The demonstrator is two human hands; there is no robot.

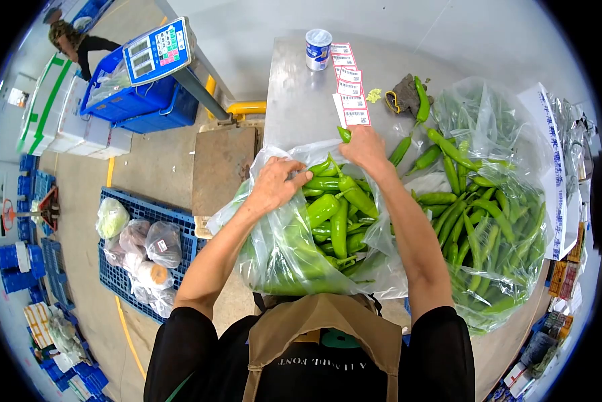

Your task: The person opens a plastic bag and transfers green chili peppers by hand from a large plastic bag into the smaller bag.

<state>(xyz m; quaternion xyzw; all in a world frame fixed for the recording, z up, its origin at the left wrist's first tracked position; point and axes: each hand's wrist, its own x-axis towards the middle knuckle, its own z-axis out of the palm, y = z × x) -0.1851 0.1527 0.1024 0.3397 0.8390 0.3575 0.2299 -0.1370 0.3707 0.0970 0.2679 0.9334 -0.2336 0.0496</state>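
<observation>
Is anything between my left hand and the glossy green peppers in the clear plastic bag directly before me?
Nothing visible: the clear plastic bag gapes open, leaving the elongated glossy green peppers exposed beside your bare left hand.

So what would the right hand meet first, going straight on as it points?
Most likely the nearest barcode label on the metal table, just beyond the right hand, though depth is unclear and the hand might pass above it.

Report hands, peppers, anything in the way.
Left hand at mouth of open bag. Right hand against one green pepper. More peppers inside. Labels just beyond right hand.
</observation>
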